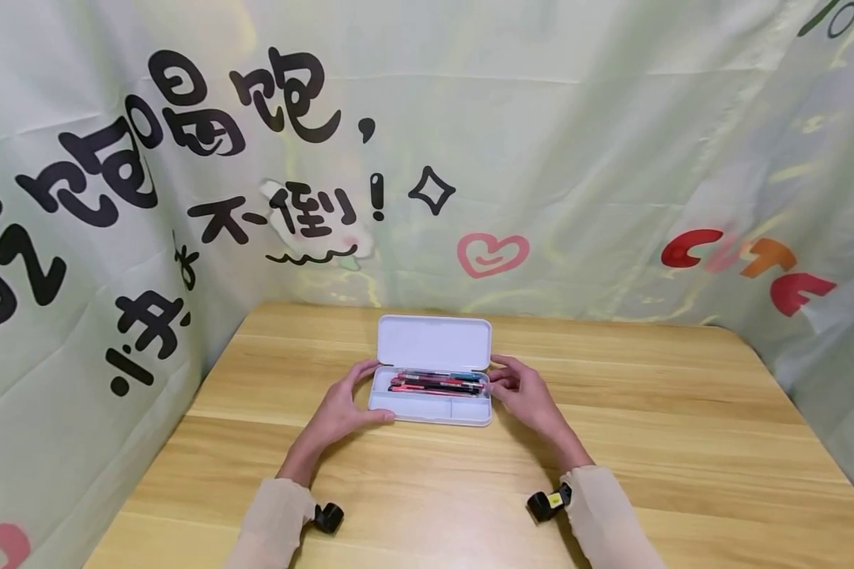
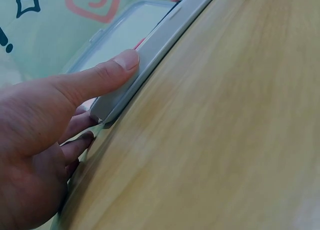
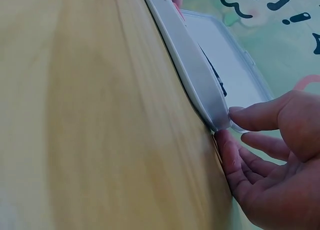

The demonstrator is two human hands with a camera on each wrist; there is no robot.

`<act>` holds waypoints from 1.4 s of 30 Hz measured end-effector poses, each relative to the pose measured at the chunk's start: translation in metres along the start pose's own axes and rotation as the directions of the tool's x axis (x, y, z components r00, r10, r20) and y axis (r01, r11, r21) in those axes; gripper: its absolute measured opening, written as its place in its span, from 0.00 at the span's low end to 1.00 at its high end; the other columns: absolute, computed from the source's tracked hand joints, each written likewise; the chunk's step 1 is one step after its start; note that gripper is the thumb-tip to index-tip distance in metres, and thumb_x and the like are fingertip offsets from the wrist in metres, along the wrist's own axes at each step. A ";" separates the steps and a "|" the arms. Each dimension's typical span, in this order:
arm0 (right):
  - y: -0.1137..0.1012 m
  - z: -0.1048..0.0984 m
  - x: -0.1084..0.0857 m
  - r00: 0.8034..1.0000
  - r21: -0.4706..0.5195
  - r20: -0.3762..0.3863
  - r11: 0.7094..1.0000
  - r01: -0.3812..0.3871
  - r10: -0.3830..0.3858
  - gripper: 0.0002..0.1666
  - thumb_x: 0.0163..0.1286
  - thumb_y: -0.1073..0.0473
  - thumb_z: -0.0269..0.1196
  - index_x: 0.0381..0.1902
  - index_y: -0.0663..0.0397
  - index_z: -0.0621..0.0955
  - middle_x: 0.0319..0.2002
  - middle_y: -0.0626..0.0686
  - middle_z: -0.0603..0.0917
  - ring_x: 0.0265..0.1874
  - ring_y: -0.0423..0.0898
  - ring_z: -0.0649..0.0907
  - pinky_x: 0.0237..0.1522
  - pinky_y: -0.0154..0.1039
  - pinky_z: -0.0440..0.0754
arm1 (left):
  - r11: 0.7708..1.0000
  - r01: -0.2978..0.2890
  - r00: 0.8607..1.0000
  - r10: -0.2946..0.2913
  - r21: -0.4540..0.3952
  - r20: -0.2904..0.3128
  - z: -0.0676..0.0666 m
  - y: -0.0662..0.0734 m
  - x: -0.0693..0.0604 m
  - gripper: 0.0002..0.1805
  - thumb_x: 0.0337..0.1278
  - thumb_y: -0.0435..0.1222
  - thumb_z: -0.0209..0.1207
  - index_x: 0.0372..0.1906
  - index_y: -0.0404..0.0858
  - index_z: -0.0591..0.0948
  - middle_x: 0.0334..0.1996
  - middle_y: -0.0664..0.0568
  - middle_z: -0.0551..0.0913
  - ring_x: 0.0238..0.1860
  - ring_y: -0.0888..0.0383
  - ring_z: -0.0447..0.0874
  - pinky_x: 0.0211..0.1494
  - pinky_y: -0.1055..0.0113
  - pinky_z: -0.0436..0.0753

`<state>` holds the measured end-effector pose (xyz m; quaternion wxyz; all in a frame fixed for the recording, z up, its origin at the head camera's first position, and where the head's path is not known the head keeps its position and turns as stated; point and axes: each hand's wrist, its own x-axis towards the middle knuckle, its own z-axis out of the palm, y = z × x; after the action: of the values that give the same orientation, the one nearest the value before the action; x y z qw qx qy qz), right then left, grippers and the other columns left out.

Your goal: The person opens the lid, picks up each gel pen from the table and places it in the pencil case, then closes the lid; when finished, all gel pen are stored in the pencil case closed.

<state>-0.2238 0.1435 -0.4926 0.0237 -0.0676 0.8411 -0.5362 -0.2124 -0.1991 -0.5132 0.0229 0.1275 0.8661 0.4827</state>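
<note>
A white pencil case (image 1: 413, 407) lies on the wooden table with its lid (image 1: 434, 341) raised at the back. Several pens (image 1: 437, 384), mostly red, pink and dark, lie lengthwise in its rear compartment. My left hand (image 1: 345, 407) grips the case's left end, its thumb (image 2: 112, 72) on the front wall and its fingers round the side towards the back. At the opposite end, my right hand (image 1: 530, 395) holds the right corner between thumb (image 3: 255, 115) and curled fingers. From the wrist views, the case's front wall (image 3: 187, 59) hides most of the pens.
The wooden table (image 1: 648, 435) extends around the case on all sides. Behind it hangs a pale printed cloth (image 1: 576, 158) with black characters and a pink heart. Each sleeve has a black wrist camera (image 1: 329, 518) strapped near the cuff.
</note>
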 end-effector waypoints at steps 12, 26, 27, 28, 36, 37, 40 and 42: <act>-0.002 0.003 0.001 1.000 0.022 -0.018 1.000 -0.019 0.020 0.28 0.71 0.71 0.65 0.67 0.62 0.73 0.49 0.62 0.85 0.44 0.51 0.82 0.43 0.33 0.79 | 0.999 -0.023 1.000 0.023 -0.033 0.008 -0.002 0.000 0.000 0.62 0.41 0.47 0.82 0.81 0.46 0.59 0.74 0.50 0.71 0.79 0.45 0.56 0.77 0.37 0.54; -0.003 0.006 -0.002 0.997 0.038 -0.064 0.998 0.042 -0.039 0.18 0.69 0.75 0.64 0.55 0.62 0.77 0.44 0.64 0.86 0.39 0.51 0.83 0.40 0.31 0.79 | 0.996 -0.050 0.999 0.050 -0.072 0.000 -0.002 -0.003 0.001 0.59 0.41 0.43 0.83 0.78 0.49 0.59 0.73 0.45 0.70 0.77 0.44 0.61 0.77 0.37 0.55; -0.003 0.005 -0.002 0.997 0.038 -0.055 0.998 0.050 -0.048 0.17 0.69 0.75 0.63 0.55 0.63 0.77 0.45 0.64 0.86 0.40 0.51 0.83 0.41 0.32 0.79 | 0.996 -0.045 0.999 0.045 -0.073 -0.001 -0.002 -0.003 0.001 0.58 0.41 0.43 0.83 0.77 0.49 0.60 0.74 0.44 0.69 0.77 0.44 0.60 0.77 0.37 0.55; -0.003 0.004 -0.003 0.997 0.040 -0.045 0.998 0.057 -0.055 0.17 0.70 0.75 0.62 0.55 0.63 0.78 0.45 0.64 0.86 0.41 0.51 0.83 0.42 0.33 0.80 | 0.996 -0.041 0.999 0.041 -0.074 -0.003 -0.002 -0.003 0.001 0.56 0.42 0.42 0.82 0.76 0.47 0.61 0.74 0.43 0.69 0.77 0.43 0.60 0.77 0.37 0.56; -0.005 -0.010 -0.009 0.997 0.154 0.076 0.988 0.022 -0.034 0.22 0.84 0.61 0.48 0.65 0.71 0.76 0.55 0.67 0.82 0.50 0.55 0.83 0.56 0.47 0.83 | 0.992 -0.067 0.998 0.065 -0.106 -0.017 0.003 -0.002 0.002 0.53 0.42 0.32 0.81 0.73 0.33 0.62 0.71 0.34 0.70 0.75 0.36 0.61 0.76 0.35 0.55; -0.005 -0.011 -0.010 0.995 0.150 0.091 0.989 0.015 -0.029 0.24 0.85 0.57 0.49 0.66 0.71 0.75 0.57 0.67 0.82 0.51 0.55 0.84 0.57 0.48 0.83 | 0.992 -0.069 0.998 0.067 -0.102 -0.018 0.003 -0.002 0.002 0.52 0.42 0.32 0.81 0.73 0.33 0.63 0.71 0.35 0.70 0.75 0.36 0.62 0.76 0.36 0.56; -0.006 -0.012 -0.013 0.993 0.096 0.122 0.995 -0.016 0.004 0.31 0.81 0.46 0.56 0.69 0.63 0.74 0.60 0.62 0.81 0.56 0.54 0.83 0.61 0.50 0.80 | 0.993 -0.075 0.997 0.074 -0.093 -0.023 0.003 -0.003 0.003 0.48 0.41 0.34 0.82 0.68 0.36 0.66 0.68 0.39 0.74 0.73 0.40 0.66 0.76 0.40 0.60; -0.006 -0.013 -0.016 0.990 0.058 0.141 0.998 -0.030 0.022 0.33 0.77 0.43 0.61 0.70 0.58 0.74 0.62 0.59 0.81 0.58 0.54 0.81 0.62 0.51 0.79 | 0.993 -0.077 0.997 0.075 -0.093 -0.021 0.002 -0.004 0.002 0.47 0.41 0.36 0.82 0.66 0.38 0.67 0.67 0.41 0.75 0.72 0.43 0.68 0.76 0.42 0.62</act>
<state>-0.2091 0.1543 -0.4820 0.0919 -0.0935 0.8215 -0.5549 -0.2143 -0.1989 -0.5172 0.0029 0.1551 0.8372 0.5245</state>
